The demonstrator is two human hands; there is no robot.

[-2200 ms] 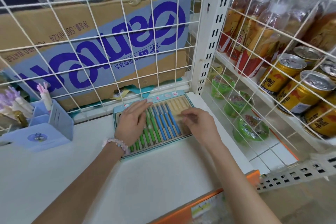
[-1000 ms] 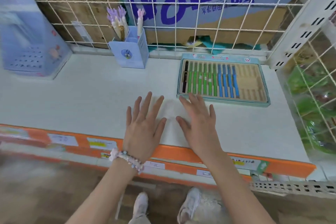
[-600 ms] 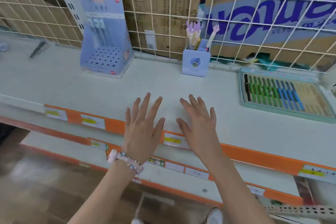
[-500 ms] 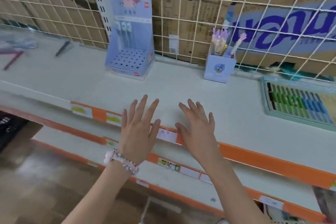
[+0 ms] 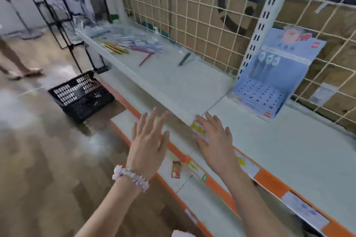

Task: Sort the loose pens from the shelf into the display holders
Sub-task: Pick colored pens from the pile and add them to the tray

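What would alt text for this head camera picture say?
Two empty, open hands, left hand and right hand, hover over a white store shelf. Loose pens lie far along it; a blue display holder stands against the wire grid.

Shelf (image 5: 289,150): matt white painted surface, smooth, with a glossy orange plastic edge strip (image 5: 269,181) carrying paper labels. Back grid (image 5: 192,15): cream coated metal wire; behind it, matt brown cardboard. Display holder (image 5: 269,82) at 2 o'clock: pale blue printed card, slight sheen. Crate (image 5: 81,96) at 9 o'clock: black perforated plastic. Floor (image 5: 38,159): glossy, reflective wood-look finish.
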